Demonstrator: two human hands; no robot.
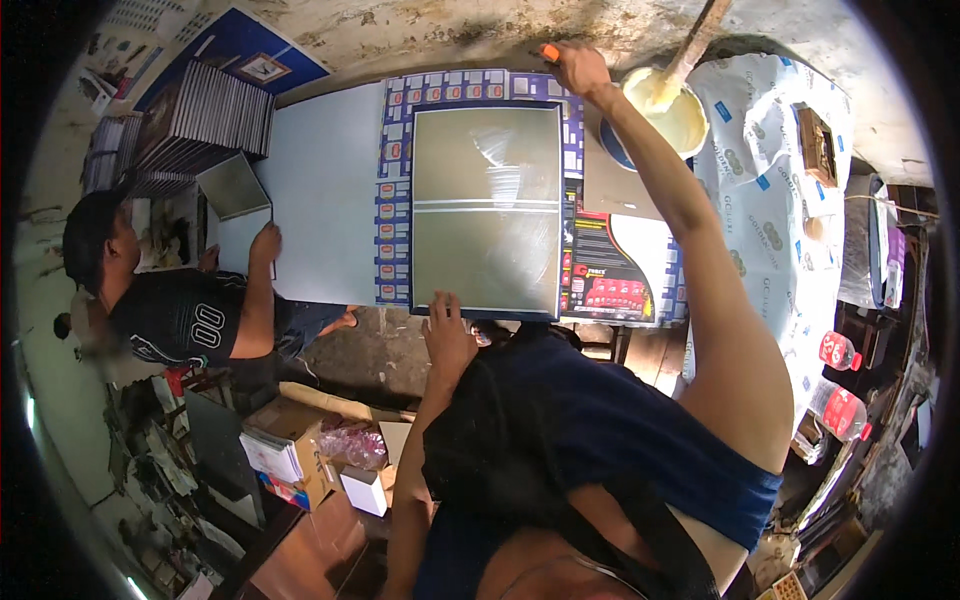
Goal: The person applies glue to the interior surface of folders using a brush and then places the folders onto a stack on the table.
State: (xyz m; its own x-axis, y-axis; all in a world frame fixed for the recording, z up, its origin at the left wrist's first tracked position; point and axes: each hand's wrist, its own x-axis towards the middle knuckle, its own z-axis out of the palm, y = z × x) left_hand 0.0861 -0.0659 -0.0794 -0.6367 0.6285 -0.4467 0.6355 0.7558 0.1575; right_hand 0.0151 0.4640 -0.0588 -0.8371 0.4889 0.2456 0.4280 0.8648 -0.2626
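Note:
In front of me lie two grey-brown boards (487,160) on a dark blue cover sheet (416,250), with white lines between them. Whitish wet-looking streaks show on the boards. My left hand (447,328) rests at the near edge, fingers stretched out onto the lower board. Beyond the far right corner, my right hand (583,72) is closed around a tool with an orange end (550,52); the rest of it is hidden. Close to my right forearm stands a bucket (697,122) of pale yellow paste, with a wooden stick (698,42) leaning in it.
Printed sheets (392,235) cover the table under the boards. A co-worker (190,290) at the left handles a framed-looking panel (234,188) beside stacked dark-edged panels (215,110). White wrapping (745,200) and bottles (840,352) lie right; boxes (300,450) sit lower left.

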